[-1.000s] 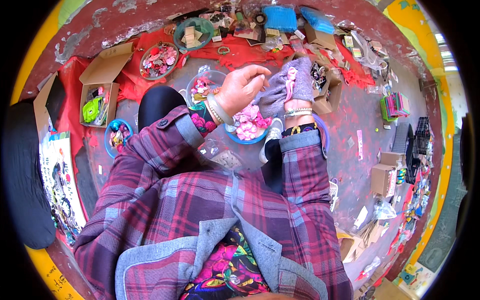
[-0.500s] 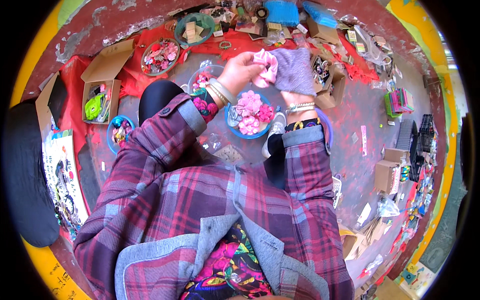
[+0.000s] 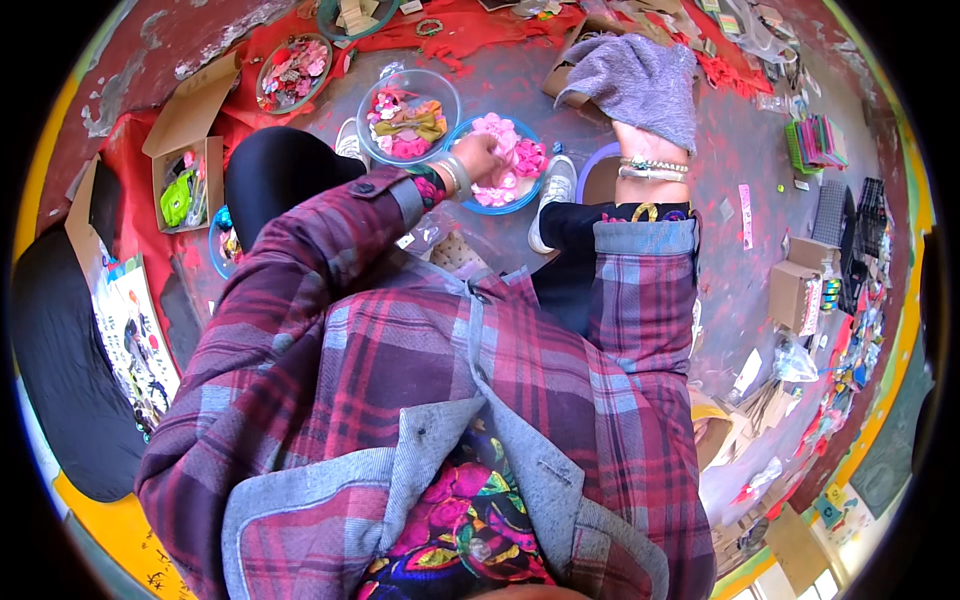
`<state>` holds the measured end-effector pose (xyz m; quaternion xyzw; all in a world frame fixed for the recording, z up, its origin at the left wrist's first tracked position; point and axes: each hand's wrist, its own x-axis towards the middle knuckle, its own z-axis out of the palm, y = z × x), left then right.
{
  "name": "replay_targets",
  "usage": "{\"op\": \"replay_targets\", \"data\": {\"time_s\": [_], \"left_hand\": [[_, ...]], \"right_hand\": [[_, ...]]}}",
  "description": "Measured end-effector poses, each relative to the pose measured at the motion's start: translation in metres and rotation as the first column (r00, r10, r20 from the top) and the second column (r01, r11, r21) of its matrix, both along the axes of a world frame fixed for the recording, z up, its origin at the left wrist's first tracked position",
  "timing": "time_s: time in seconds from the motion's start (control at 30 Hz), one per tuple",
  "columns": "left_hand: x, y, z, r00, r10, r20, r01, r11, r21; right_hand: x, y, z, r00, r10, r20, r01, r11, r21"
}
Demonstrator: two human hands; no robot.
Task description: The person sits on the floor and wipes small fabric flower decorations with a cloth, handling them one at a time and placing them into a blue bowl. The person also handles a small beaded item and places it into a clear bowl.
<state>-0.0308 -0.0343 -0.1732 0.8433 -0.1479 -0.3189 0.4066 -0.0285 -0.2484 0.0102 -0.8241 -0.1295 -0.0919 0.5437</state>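
Observation:
My left hand (image 3: 477, 156) is down at a blue-rimmed bowl (image 3: 487, 208) of pink fabric flowers and scrunchies. Its fingers are bent in against the pink pieces (image 3: 521, 157); what they pinch is hidden. Off to the right, my right hand (image 3: 652, 143) is raised with a purple-grey knit cloth (image 3: 640, 80) in it. That fabric covers the fingers and droops to both sides. Beside the blue bowl stands a clear bowl (image 3: 449, 92) with a mustard bow (image 3: 410, 123) and other coloured hair pieces.
A purple-rimmed tub (image 3: 598, 160) stands by my right shoe (image 3: 556, 190). To the left are an open cardboard box (image 3: 188, 182) and a bowl of hair ornaments (image 3: 294, 73). A green basket (image 3: 797, 145) and a small carton (image 3: 796, 290) are on the right.
My left hand has come down from beside the cloth to the blue bowl; the pink scrunchie no longer shows apart in it. My right hand has moved right with the cloth.

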Motion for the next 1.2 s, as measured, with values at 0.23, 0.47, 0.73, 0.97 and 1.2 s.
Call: {"op": "replay_targets", "data": {"time_s": [0.23, 0.47, 0.73, 0.97, 1.2], "left_hand": [[-0.028, -0.02, -0.085, 1.0, 0.001, -0.028, -0.003, 0.997, -0.079], [-0.007, -0.014, -0.112, 0.93, 0.036, 0.365, -0.069, 0.995, 0.078], [-0.055, -0.025, -0.114, 0.321, -0.758, 0.568, 0.75, 0.57, 0.337], [-0.045, -0.017, -0.106, 0.305, -0.913, 0.272, 0.77, 0.404, 0.493], [-0.042, -0.025, -0.108, 0.518, -0.842, 0.148, 0.641, 0.497, 0.585]], "right_hand": [[0.003, 0.001, -0.025, 0.891, 0.448, 0.07, -0.038, -0.08, 0.996], [0.001, 0.002, -0.024, 0.903, 0.428, -0.028, 0.067, -0.076, 0.995], [0.009, 0.015, -0.031, 0.901, 0.432, -0.039, 0.082, -0.082, 0.993], [-0.001, 0.023, -0.015, 0.886, 0.432, -0.168, 0.226, -0.086, 0.97], [0.006, 0.024, -0.021, 0.853, 0.515, -0.083, 0.171, -0.126, 0.977]]}}
